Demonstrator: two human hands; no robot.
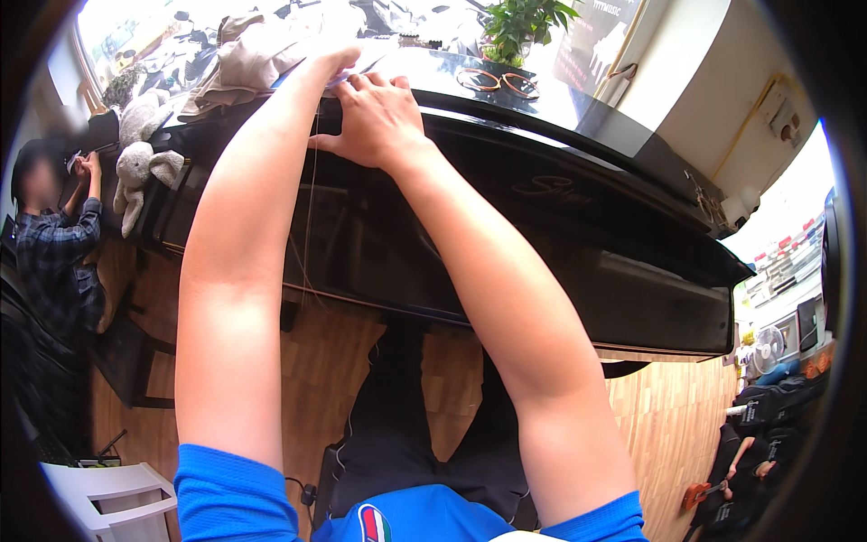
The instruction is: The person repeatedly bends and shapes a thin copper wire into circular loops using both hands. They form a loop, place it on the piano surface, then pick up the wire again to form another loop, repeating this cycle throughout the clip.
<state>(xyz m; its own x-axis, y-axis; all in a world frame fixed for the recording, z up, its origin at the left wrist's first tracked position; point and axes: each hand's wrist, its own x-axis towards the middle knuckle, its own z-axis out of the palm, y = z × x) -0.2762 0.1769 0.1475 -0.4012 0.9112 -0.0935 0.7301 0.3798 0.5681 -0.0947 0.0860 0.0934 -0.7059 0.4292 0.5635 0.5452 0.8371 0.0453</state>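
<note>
Both my arms reach to the top edge of a glossy black piano (596, 253). My left hand (336, 61) is at that edge, fingers curled around something small that I cannot make out. Beside and below it my right hand (384, 122) has its fingers apart and bent over the edge, thumb out to the left, fingertips at a small pale purplish item (340, 79). Thin pale strands (313, 208) hang from near my hands down the black front. Crumpled beige cloth (253, 54) lies to the left; round-rimmed glasses (479, 80) lie to the right.
A potted plant (506, 36) stands behind the glasses. A grey plush toy (135, 176) sits on the left, beside a seated person (54, 235) in a plaid shirt with hands raised. A white chair (99, 497) is at lower left, a fan (768, 348) and a small guitar (700, 492) at right.
</note>
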